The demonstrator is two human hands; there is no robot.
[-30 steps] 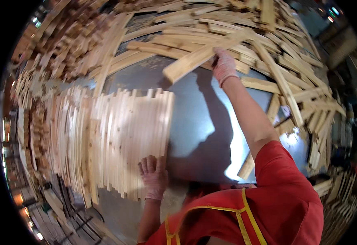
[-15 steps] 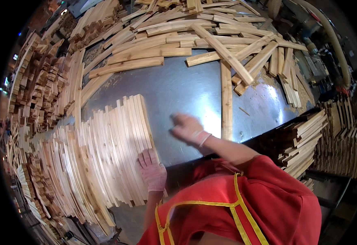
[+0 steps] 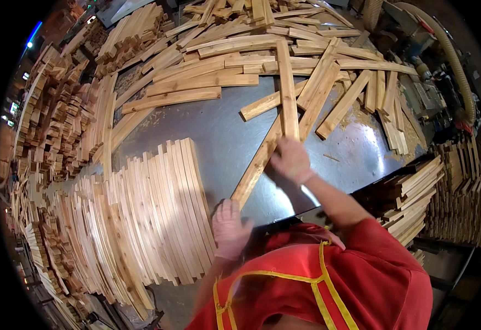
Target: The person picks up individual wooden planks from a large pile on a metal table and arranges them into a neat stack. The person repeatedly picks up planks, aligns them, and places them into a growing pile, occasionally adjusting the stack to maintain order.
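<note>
My right hand [image 3: 291, 160], gloved and slightly blurred, is closed on the near end of a wooden slat [image 3: 287, 93] that points away from me across the metal tabletop [image 3: 207, 115]. Under it, a second, slanting slat [image 3: 258, 160] lies with its near end by my left hand [image 3: 231, 226]. The gloved left hand is open, thumb apart, its fingertips at or beside that end; whether they touch it I cannot tell. Left of it stands a tight row of pale slats on edge [image 3: 166, 206].
A loose heap of slats [image 3: 218, 69] covers the far side of the table. Stacked wood [image 3: 53, 121] rises at the left. More stacks [image 3: 416, 192] stand at the right, below a ribbed hose [image 3: 455, 60] and machinery. Sawdust lies around the heap.
My right hand has moved forward and right onto a slat, which has swung round to point toward me. The slat beneath now slants left. My left hand has shifted right, off the row.
</note>
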